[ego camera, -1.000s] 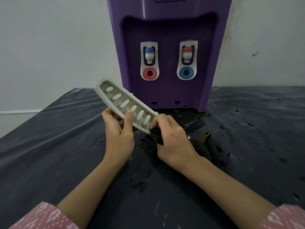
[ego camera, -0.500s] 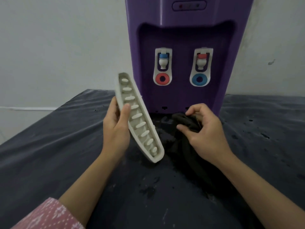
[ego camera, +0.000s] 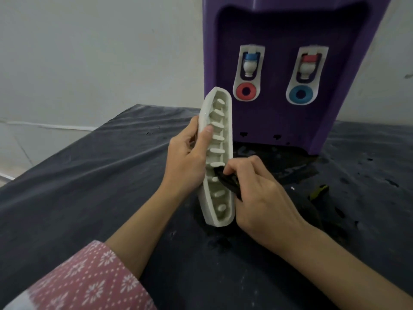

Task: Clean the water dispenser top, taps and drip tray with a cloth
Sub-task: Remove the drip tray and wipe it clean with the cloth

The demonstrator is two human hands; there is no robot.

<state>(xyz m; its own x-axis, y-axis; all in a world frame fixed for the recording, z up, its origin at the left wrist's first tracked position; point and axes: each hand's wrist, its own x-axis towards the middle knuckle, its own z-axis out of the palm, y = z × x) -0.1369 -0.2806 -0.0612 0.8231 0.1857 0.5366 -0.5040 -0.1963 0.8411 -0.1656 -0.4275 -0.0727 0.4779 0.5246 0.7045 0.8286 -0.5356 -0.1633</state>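
On a table covered with dark sheeting [ego camera: 78,186], a purple water dispenser [ego camera: 290,25] stands against a pale wall, its blue-capped tap [ego camera: 249,63] and red-capped tap [ego camera: 308,67] facing the viewer. Held upright just in front of it, the white slotted drip tray [ego camera: 218,198] is gripped by the left hand [ego camera: 187,162], thumb curled over its edge. The right hand [ego camera: 261,193] pinches a dark cloth [ego camera: 226,181] and presses it into the tray's slots.

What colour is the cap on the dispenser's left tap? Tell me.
Blue; the left tap's cap shows clearly in the head view.
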